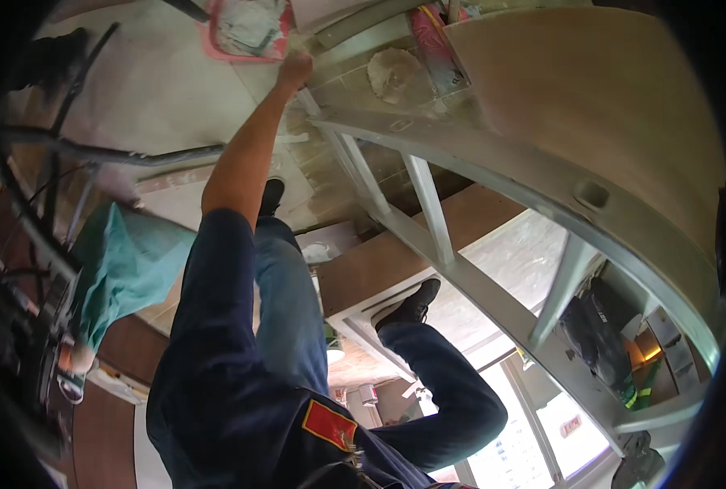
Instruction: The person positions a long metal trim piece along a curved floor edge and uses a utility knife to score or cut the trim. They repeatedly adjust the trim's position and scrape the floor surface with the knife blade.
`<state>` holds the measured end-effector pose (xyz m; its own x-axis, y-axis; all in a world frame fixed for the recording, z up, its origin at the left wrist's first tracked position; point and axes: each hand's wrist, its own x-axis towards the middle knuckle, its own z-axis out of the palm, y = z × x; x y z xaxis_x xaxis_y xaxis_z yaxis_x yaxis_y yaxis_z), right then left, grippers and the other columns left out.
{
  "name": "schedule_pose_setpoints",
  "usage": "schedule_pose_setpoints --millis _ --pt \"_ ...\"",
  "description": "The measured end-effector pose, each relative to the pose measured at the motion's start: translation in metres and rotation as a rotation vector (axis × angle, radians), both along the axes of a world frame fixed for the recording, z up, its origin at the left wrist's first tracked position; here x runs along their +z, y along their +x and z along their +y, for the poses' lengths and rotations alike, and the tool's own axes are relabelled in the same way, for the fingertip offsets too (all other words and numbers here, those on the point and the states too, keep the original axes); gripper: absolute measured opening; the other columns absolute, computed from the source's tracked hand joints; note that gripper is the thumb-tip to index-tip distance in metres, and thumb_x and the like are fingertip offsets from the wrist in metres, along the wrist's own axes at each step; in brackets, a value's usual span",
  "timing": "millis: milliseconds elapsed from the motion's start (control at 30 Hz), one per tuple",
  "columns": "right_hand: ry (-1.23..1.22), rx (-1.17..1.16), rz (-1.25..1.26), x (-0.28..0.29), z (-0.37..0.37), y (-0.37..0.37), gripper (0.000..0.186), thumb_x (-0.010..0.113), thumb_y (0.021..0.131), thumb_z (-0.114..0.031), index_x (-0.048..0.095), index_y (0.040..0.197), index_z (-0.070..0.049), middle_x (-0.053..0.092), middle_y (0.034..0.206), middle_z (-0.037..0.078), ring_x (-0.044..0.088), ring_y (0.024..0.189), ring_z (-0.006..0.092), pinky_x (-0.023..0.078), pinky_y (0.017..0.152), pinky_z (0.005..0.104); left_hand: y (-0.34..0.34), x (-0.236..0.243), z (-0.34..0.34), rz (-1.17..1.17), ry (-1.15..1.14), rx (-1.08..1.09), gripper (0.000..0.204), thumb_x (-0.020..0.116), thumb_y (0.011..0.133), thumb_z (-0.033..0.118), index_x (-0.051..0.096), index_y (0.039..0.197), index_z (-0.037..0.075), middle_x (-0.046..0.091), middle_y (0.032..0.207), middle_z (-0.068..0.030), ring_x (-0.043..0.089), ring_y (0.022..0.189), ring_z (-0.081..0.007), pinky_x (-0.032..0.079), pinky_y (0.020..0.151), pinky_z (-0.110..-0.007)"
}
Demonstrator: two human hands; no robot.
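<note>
My left hand point(294, 70) is closed at the end of my bare forearm, reaching to the top of the head view. It is beside the lower right corner of a red plastic tray point(215, 47) holding pale, powdery-looking material point(249, 24); I cannot make out what the fingers grip. To its right lie a pink printed bag point(438, 53) and a pale round patch or object point(394, 75) on tiles. A grey ladder-like frame point(428, 138) runs diagonally below the hand. My right hand is not in view.
Dark bent tubes point(126, 151) and a teal cloth point(126, 261) occupy the left. A curved tan panel point(583, 90) fills the upper right. My shoe point(412, 301) is on a pale step-like surface at a brown board point(363, 289). A window point(558, 432) shows lower right.
</note>
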<state>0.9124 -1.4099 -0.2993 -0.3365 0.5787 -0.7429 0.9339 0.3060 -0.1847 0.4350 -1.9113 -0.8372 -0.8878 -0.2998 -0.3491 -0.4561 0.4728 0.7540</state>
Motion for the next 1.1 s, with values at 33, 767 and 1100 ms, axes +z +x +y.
schedule_pose_setpoints --millis 33,767,1100 --pt "0.071 -0.039 -0.015 0.006 -0.011 0.011 0.038 0.065 0.082 -0.033 0.065 0.098 0.002 0.066 0.072 0.014 0.064 0.065 0.0213 0.050 0.059 0.0378 -0.023 -0.010 0.042 0.045 0.140 -0.040 0.034 0.054 0.087 0.034 0.062 0.093 0.001 0.064 0.098 -0.0242 0.061 0.095 -0.0415 0.049 0.083 -0.047" --pt "0.042 -0.089 -0.070 -0.043 -0.019 0.023 0.037 0.065 0.081 -0.034 0.065 0.094 0.001 0.065 0.071 0.013 0.063 0.063 0.0207 0.049 0.057 0.0371 -0.108 0.128 0.060 0.119 1.116 0.544 0.040 0.070 0.087 0.017 0.054 0.121 0.004 0.053 0.125 -0.0097 0.055 0.110 -0.0188 0.055 0.086 -0.033" --pt "-0.013 -0.038 -0.018 -0.006 -0.037 0.034 0.037 0.064 0.081 -0.034 0.065 0.092 0.001 0.065 0.070 0.012 0.063 0.062 0.0205 0.049 0.056 0.0368 -0.159 0.360 0.025 0.435 0.180 0.253 0.044 0.067 0.086 0.040 0.066 0.108 0.002 0.069 0.088 -0.0150 0.063 0.075 -0.0273 0.049 0.072 -0.036"
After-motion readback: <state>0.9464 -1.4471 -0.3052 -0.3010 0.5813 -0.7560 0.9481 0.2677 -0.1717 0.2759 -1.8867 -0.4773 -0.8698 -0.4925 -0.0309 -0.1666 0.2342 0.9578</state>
